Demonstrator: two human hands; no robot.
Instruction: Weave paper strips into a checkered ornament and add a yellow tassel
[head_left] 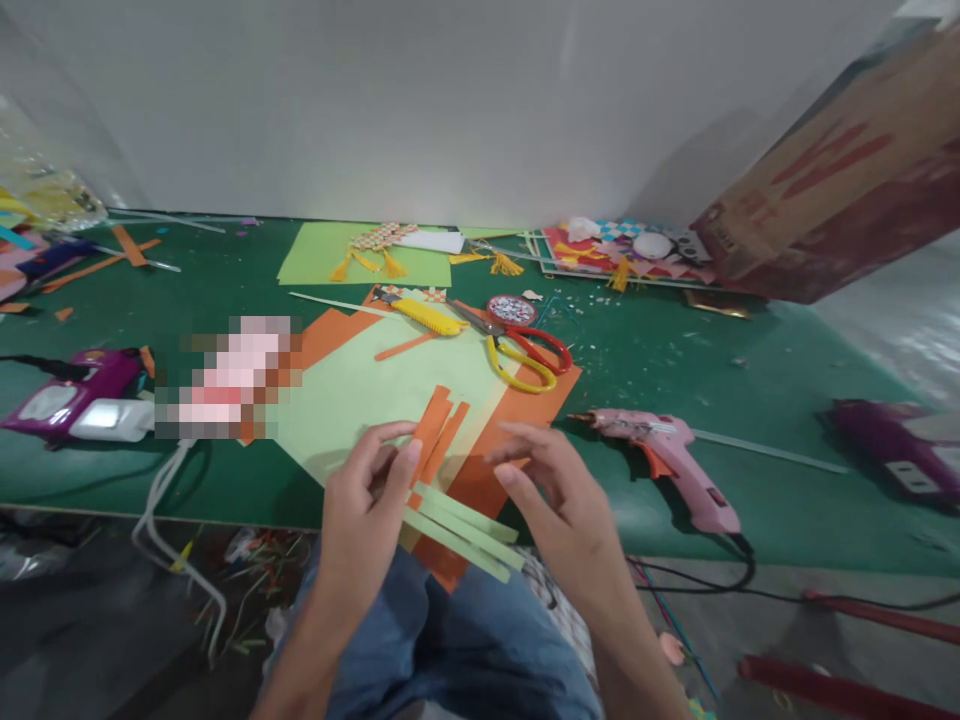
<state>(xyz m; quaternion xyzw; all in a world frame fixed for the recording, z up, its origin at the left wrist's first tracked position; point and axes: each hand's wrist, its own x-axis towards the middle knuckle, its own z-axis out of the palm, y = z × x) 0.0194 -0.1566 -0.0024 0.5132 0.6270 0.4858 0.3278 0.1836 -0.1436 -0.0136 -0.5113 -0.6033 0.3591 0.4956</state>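
Note:
Between thumb and fingers, my left hand (373, 475) pinches a small bundle of paper strips. Orange strips (444, 440) point away from me, and light green strips (472, 535) cross them and stick out to the right. My right hand (559, 485) hovers just right of the bundle, fingers curved and apart, with nothing seen in it. Under both hands lie a light green paper sheet (337, 385) and orange paper sheets (487, 465). Scissors (525, 355) with red and yellow handles and a yellow utility knife (427, 315) rest on the sheets.
A pink glue gun (675, 450) lies at right, its cord hanging over the table's front edge. Purple power strips (82, 395) sit at left. Woven paper pieces with yellow tassels (390, 262) lie along the back. A cardboard box (840, 190) leans at back right.

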